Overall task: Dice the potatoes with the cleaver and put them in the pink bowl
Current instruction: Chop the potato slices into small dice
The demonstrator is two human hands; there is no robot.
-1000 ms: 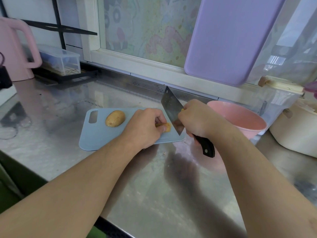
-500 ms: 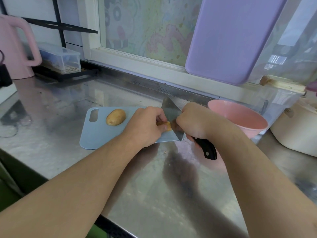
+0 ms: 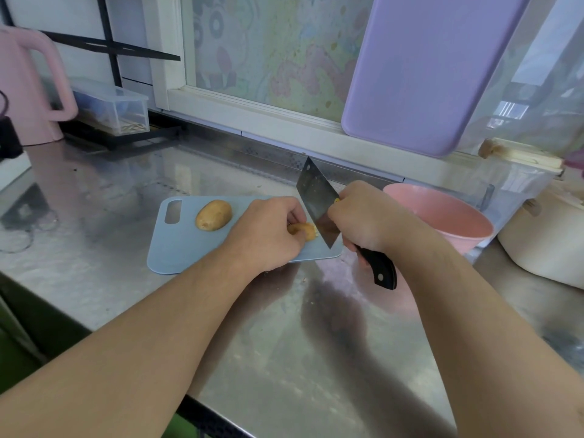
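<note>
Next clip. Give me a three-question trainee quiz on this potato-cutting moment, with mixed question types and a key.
1. True or false: the whole potato lies in the pink bowl.
2. Which hand grips the cleaver? A) left hand B) right hand C) neither
3. Fill in: the left hand holds the potato piece down on the blue ____.

Key
1. False. It lies on the cutting board, near the handle hole.
2. B. The right hand grips the black handle, and the blade is angled down beside the piece.
3. Cutting board.
</note>
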